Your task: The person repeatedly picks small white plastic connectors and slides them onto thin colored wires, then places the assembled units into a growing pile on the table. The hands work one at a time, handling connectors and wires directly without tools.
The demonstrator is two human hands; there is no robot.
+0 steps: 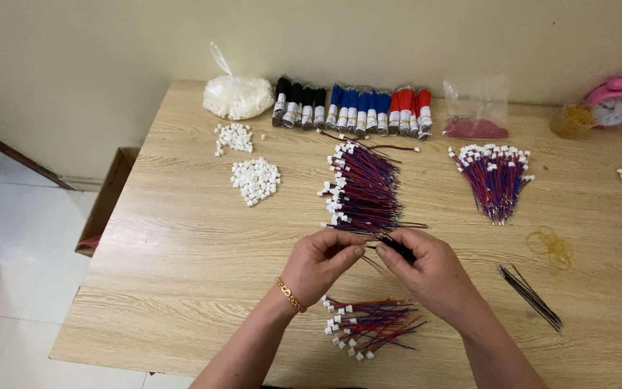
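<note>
Both hands meet over the middle of the desk. The left hand pinches its fingertips narrow on something too small to make out. The right hand has its grip closed on a few black wires, whose ends stick out toward the left fingertips; whether the left hand also touches them I cannot tell. A gold bracelet sits on the left wrist.

Just beyond the grip lies a long row of red and blue wires with white plugs along its left side, its near end almost under the fingers. Just below the hands, between the forearms, lies a small loose pile of the same plugged wires. Nothing lies between the two hands.

To the right of the right hand, apart from it, lie some loose black wires and, farther up, a yellow rubber band. Farther right and beyond is a fanned bundle. Left of the grip and beyond sit two heaps of white plugs.

Along the far edge stand a white bag, a line of black, blue and red wire bundles, a clear bag with red bits, and a pink clock.
</note>
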